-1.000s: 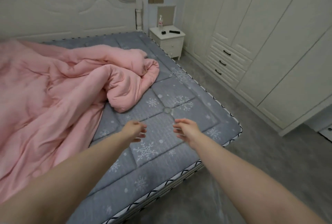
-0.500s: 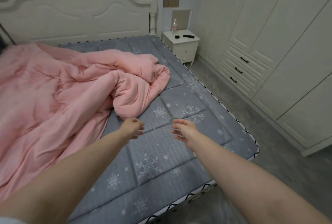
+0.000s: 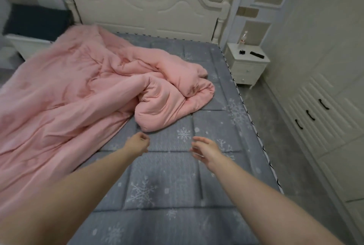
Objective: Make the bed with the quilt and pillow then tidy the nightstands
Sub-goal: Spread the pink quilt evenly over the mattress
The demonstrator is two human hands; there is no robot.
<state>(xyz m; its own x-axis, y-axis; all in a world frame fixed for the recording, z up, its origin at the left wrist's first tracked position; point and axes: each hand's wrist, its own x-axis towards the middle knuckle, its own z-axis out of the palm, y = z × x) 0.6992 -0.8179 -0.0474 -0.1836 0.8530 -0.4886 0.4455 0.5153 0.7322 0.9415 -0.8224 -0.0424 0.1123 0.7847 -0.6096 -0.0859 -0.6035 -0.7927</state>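
**Two empty hands above the bare mattress, quilt bunched to the left**

Head view: the left hand [image 3: 137,143] reaches out over the bed with its fingers loosely curled inward and nothing between them. The right hand [image 3: 204,149] is stretched forward beside it, fingers relaxed and slightly spread, also holding nothing. The two hands are apart from each other, and both sit just short of the nearest fold of the quilt without touching it.

The soft, puffy pink quilt [image 3: 78,97] lies crumpled on the left part of the bed, its right edge rolled into thick rounded folds near the middle, its left side spilling over the mattress edge. Under it is one grey quilted mattress with white snowflake print [image 3: 167,185], stitched into rectangular panels and bare on its right half. Behind stands one cream carved wooden headboard [image 3: 149,8] with turned posts.

Two nightstands show. The small white nightstand on the right [image 3: 247,67] has a flat top and drawers; on it stand one clear plastic bottle [image 3: 243,38], one small round black object [image 3: 242,52] and one flat black remote-shaped bar [image 3: 257,54]. The white nightstand on the left [image 3: 25,45] carries a dark blue folded fabric item [image 3: 37,21]; whether that is the pillow cannot be told.

Along the right wall runs a cream wardrobe with black curved handles [image 3: 323,97], three of them on the drawer fronts.
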